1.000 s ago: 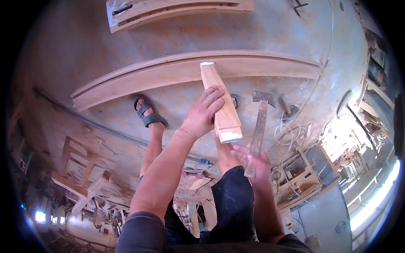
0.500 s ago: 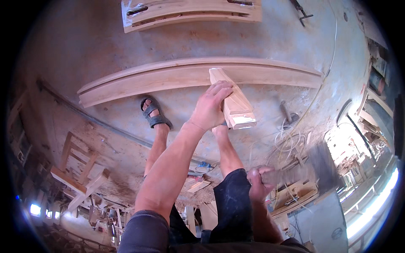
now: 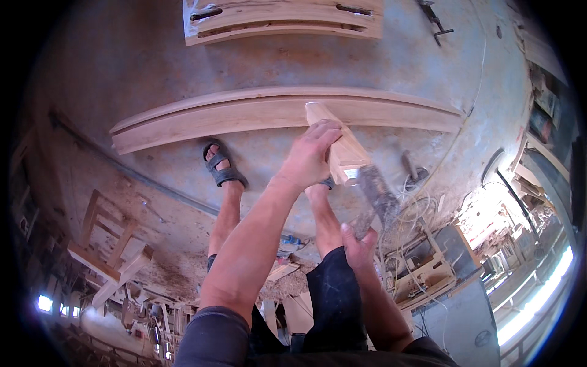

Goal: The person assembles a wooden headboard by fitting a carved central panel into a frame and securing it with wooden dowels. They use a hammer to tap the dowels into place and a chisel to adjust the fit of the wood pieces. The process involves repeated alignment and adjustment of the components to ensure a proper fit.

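My left hand [image 3: 313,153] is wrapped round a short, shaped wooden piece [image 3: 350,150]. The far end of this piece meets a long, gently curved wooden rail [image 3: 214,121], which has a groove along its length and lies crosswise on the floor. White stuff shows on the near end of the short piece. In my right hand [image 3: 359,246] is a hammer, closed in by the fingers round its handle. Its blurred, dark, worn head [image 3: 379,194] is right at the near end of the short piece; whether they touch, I cannot tell.
A slotted, grooved wooden panel [image 3: 281,21] lies beyond the rail. A clamp [image 3: 435,23] lies at the far right. Another hammer-like tool [image 3: 412,166] and loose cables [image 3: 416,208] lie to the right. A wooden frame [image 3: 110,257] stands at the left. My sandalled foot [image 3: 221,162] is beside the rail.
My right hand has swung the hammer from the right in to the near end of the short piece. My left hand keeps its hold, nearly unmoved.
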`<state>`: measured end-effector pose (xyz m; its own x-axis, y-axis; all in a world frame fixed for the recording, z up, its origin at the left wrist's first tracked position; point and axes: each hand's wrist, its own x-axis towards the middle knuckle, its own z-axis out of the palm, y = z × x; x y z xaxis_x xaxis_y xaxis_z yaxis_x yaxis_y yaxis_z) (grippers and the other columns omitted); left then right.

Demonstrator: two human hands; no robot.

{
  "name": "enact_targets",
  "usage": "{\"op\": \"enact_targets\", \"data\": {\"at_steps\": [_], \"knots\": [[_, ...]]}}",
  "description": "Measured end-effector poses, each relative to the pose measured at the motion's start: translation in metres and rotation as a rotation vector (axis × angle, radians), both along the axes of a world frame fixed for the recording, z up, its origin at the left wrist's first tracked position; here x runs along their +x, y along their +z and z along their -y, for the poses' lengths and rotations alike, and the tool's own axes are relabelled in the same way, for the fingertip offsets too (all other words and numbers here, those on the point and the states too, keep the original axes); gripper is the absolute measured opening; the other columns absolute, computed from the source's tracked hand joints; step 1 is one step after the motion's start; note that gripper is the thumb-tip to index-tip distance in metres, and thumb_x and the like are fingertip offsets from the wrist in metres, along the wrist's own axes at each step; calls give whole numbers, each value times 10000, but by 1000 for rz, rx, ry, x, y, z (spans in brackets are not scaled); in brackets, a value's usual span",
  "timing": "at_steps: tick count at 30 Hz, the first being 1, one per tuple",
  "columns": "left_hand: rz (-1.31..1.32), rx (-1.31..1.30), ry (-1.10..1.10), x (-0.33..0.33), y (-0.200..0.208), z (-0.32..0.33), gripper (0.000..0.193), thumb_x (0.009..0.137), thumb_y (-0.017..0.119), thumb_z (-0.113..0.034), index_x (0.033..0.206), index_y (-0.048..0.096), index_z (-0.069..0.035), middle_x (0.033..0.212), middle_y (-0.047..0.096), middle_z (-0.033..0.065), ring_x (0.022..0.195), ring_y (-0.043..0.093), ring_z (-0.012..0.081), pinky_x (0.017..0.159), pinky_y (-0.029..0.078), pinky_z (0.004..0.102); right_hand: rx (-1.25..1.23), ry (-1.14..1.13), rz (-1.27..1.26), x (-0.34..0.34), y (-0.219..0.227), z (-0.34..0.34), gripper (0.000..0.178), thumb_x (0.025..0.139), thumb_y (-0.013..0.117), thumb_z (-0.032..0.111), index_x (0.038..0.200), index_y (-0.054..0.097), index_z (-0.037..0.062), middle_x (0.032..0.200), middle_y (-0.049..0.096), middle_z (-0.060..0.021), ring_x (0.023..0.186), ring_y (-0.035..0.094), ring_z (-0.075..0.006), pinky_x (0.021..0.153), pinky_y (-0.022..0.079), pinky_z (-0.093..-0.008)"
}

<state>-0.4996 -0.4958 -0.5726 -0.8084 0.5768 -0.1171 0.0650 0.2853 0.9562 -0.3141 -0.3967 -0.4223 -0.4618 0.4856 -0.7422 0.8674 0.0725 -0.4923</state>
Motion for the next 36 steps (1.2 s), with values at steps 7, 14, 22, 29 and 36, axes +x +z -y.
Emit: {"op": "enact_targets", "data": {"at_steps": [7, 14, 22, 29, 36], "knots": [[19, -35, -9, 2, -3, 1, 441, 666, 748, -94, 1076, 604, -14, 1213, 613, 165, 1161, 567, 357, 972, 480, 413, 9, -156, -389, 4, 29, 4, 153, 876, 637, 150, 851, 619, 0, 785, 644, -89, 757, 628, -182, 681, 483, -304], [3, -65, -54, 3, -4, 1, 433, 681, 735, -89, 1085, 600, -12, 1211, 612, 169, 1149, 567, 363, 969, 481, 417, -63, -103, 117, 18, -13, 0, 53, 856, 619, 34, 841, 568, 40, 653, 542, -12, 563, 499, -95, 525, 396, -260], [-17, -65, -71, 1, -5, 2, 437, 690, 714, -68, 1106, 593, -11, 1221, 608, 165, 1141, 569, 367, 959, 487, 416, 28, 1, -497, -31, 44, 3, 233, 844, 693, 181, 787, 584, -16, 677, 595, -75, 661, 583, -219, 638, 466, -349], [-9, -67, -95, 0, -7, 6, 446, 682, 713, -48, 1109, 590, -7, 1222, 607, 159, 1144, 571, 357, 956, 490, 407, 73, 241, 49, -3, 15, -9, 131, 870, 625, 124, 863, 613, -6, 703, 598, -95, 648, 579, -216, 628, 481, -362], [-14, -61, -105, -4, -7, 1, 434, 682, 703, -33, 1102, 597, -6, 1218, 612, 163, 1147, 572, 352, 960, 491, 403, 122, 18, -395, -9, 18, -3, 89, 875, 614, 100, 895, 597, 15, 741, 598, -83, 670, 562, -183, 661, 490, -330]]}}
